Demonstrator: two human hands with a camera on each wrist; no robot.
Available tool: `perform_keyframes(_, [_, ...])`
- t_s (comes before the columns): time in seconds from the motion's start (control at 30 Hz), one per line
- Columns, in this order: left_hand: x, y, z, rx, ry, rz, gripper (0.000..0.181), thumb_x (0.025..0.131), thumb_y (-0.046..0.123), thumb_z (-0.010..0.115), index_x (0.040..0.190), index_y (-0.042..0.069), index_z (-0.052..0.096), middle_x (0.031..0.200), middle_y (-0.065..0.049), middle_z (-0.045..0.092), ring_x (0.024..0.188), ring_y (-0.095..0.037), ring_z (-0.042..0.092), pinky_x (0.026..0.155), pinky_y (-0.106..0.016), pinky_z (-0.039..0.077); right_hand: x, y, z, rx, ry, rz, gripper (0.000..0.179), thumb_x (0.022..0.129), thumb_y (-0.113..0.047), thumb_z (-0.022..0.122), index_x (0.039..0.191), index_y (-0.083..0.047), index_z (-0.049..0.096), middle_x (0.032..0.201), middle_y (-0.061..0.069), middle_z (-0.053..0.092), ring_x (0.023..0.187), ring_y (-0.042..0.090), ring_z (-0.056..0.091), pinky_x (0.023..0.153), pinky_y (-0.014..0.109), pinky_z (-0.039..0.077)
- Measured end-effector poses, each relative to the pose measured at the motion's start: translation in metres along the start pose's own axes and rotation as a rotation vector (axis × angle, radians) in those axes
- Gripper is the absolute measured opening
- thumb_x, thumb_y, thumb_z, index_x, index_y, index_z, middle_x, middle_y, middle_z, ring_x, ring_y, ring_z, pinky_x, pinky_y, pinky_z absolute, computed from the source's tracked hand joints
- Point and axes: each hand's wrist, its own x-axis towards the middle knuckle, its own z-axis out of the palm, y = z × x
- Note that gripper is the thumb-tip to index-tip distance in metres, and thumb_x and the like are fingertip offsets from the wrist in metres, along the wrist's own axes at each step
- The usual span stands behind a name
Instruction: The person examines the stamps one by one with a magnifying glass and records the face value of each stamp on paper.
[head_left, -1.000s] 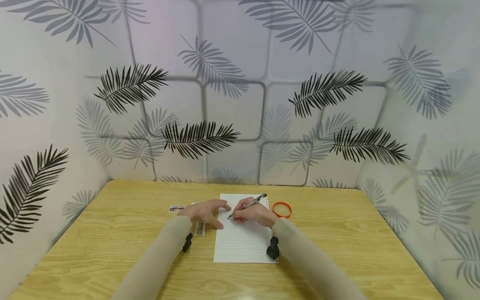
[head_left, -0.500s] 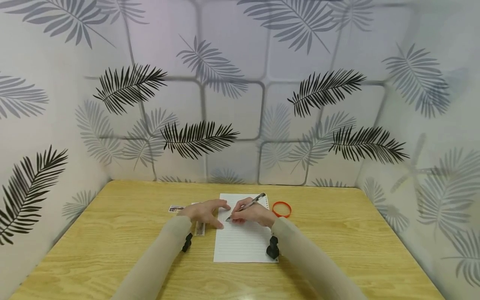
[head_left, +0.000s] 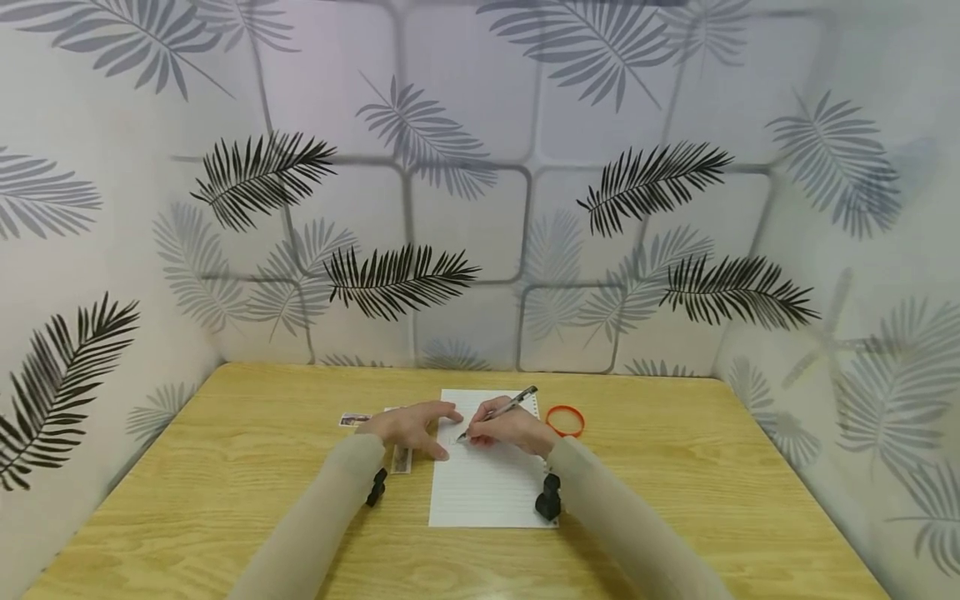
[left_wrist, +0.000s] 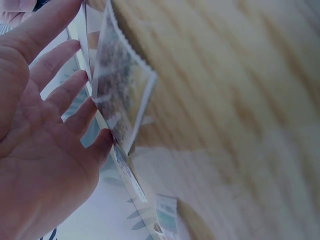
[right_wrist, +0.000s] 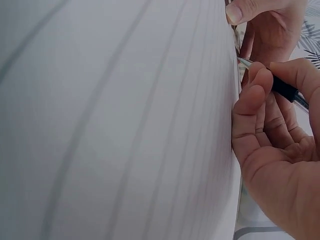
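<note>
A sheet of lined paper point(head_left: 487, 496) with punched holes along its right edge lies on the table. My right hand point(head_left: 512, 429) pinches a pen point(head_left: 516, 402) with a dark grip, tip down at the paper's upper left. In the right wrist view the pen point(right_wrist: 285, 89) sits between thumb and fingers, and the curled lower fingers lie against the sheet. Spread, mostly straight fingers of my left hand point(head_left: 408, 425) rest at the paper's left edge. Beneath and beside that hand are picture slips with serrated edges, like stamps; one point(left_wrist: 122, 82) shows close up in the left wrist view.
A red ring-shaped band point(head_left: 565, 421) lies just right of the paper. Another small picture slip point(head_left: 354, 419) is left of my left hand. The wooden table point(head_left: 675, 467) meets a leaf-patterned wall point(head_left: 465, 208) at the back.
The pen tip has made small shifts over the upper left of the paper, slightly left and then back right. My left hand has stayed in place.
</note>
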Motion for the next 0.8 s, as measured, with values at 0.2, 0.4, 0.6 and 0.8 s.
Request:
perform_keyframes(0.2, [0.0009, -0.0008, 0.0010, 0.005, 0.007, -0.003, 0.064, 0.085, 0.028, 0.078, 0.142, 0.025, 0.050, 0.162, -0.004, 0.025, 0.150, -0.031, 0.018, 0.118, -0.057, 0.020, -0.0014, 0.0010, -0.0018, -0.006, 0.007, 0.006, 0.005, 0.089, -0.009, 0.069, 0.087, -0.004, 0.068, 0.080, 0.004, 0.073, 0.070, 0.012, 0.066, 0.065, 0.026, 0.054])
perform_keyframes(0.4, [0.0006, 0.0005, 0.0003, 0.015, 0.002, 0.011, 0.065, 0.084, 0.026, 0.079, 0.143, 0.022, 0.050, 0.162, -0.006, 0.025, 0.150, -0.032, 0.018, 0.118, -0.056, 0.019, -0.0004, 0.0014, -0.0013, -0.019, -0.005, -0.021, 0.006, 0.089, -0.008, 0.069, 0.088, -0.003, 0.068, 0.081, 0.004, 0.073, 0.071, 0.012, 0.066, 0.066, 0.026, 0.055])
perform_keyframes(0.6, [-0.0003, 0.0009, 0.0004, 0.015, 0.001, 0.013, 0.066, 0.084, 0.026, 0.078, 0.143, 0.022, 0.049, 0.162, -0.007, 0.024, 0.150, -0.032, 0.017, 0.118, -0.057, 0.019, 0.0006, 0.0018, 0.0003, -0.035, 0.012, -0.013, 0.008, 0.089, -0.009, 0.070, 0.089, -0.001, 0.067, 0.081, 0.006, 0.074, 0.069, 0.011, 0.065, 0.065, 0.026, 0.054])
perform_keyframes(0.8, [0.0003, 0.0001, 0.0004, 0.015, -0.005, 0.021, 0.066, 0.085, 0.026, 0.078, 0.144, 0.022, 0.049, 0.162, -0.006, 0.024, 0.151, -0.031, 0.016, 0.119, -0.056, 0.018, 0.0004, 0.0016, -0.0001, -0.043, 0.027, 0.009, 0.006, 0.088, -0.008, 0.069, 0.087, -0.003, 0.066, 0.078, 0.004, 0.072, 0.067, 0.011, 0.063, 0.062, 0.025, 0.053])
